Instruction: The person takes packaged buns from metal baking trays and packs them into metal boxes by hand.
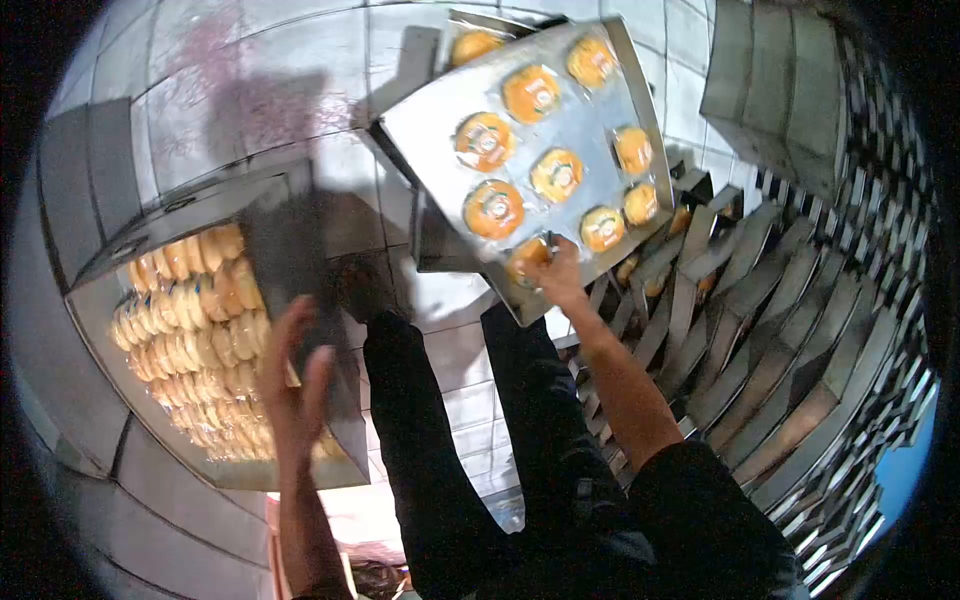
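My right hand (558, 272) is closed at the near corner of a metal tray (575, 218), its fingers on a wrapped round bun (527, 262). Several more wrapped orange-yellow buns, such as one at the tray's middle (556, 175), lie spaced out on this tilted tray. At the left my left hand (295, 385) is raised with its fingers apart, holding nothing. It is over the right side of a large metal container (345, 470), where wrapped buns (190, 320) stand packed in rows.
Another tray (450, 235) shows beneath the held-up one, with a bun (475, 46) at the top. Stacked metal trays (780, 340) fill the right side. A grey metal box (775, 90) stands at the upper right. Floor tiles (465, 385) show between my legs.
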Demonstrator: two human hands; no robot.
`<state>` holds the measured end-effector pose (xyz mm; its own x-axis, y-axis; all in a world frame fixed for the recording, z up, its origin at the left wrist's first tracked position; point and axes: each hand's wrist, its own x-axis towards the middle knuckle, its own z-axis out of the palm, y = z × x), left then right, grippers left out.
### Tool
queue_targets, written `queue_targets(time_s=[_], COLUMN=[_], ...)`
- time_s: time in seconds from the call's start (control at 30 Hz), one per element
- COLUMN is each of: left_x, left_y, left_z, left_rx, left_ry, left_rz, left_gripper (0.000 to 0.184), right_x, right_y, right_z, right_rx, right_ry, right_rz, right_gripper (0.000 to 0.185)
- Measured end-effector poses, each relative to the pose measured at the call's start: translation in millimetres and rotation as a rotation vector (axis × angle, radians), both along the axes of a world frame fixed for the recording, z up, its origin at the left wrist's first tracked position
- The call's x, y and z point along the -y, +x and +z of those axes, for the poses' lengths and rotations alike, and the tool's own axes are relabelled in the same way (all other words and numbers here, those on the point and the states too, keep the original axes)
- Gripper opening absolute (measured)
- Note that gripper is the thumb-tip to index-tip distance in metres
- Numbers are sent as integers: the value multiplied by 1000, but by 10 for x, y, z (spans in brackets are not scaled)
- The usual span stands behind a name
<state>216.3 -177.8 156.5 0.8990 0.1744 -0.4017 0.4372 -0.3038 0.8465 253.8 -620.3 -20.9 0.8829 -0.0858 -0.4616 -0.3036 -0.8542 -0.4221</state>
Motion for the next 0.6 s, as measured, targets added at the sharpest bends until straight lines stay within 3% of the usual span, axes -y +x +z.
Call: queue_targets(time_s=[0.03,0.1,0.17,0.23,0.27,0.3,0.37,0.47,0.6], left_x=[370,1081,1710,2307,2599,2880,3449,4051,4148], left_y=[143,328,501,743,870,979,1216,1516,1829], left_z=[58,-96,-386,-581,-684,-841,-1156,-1699,-1835], left_rx=[-114,-135,-35,-96,-19,-34,-50,-15,-205], left_ry=[-28,-163,-222,-308,-226,-312,-282,-75,58], left_rz=[-54,-57,-120,-121,-215,-260,-399,-583,-752], left_gripper=[44,42,42,36,35,36,39,51,59], right_x=[-18,-259,-188,109,249,173,434,708,575], right_y=[-49,97,26,-48,-103,202,323,330,482], right_z=[15,369,570,572,566,945,891,370,343], right_rx=[-132,-525,-306,-193,-127,86,145,217,223], right_ry=[-201,-190,-182,248,464,636,465,525,471], right_rz=[130,6,19,-465,-705,-831,-997,-1170,-1219], right_gripper=[98,84,76,68,64,55,51,56,70])
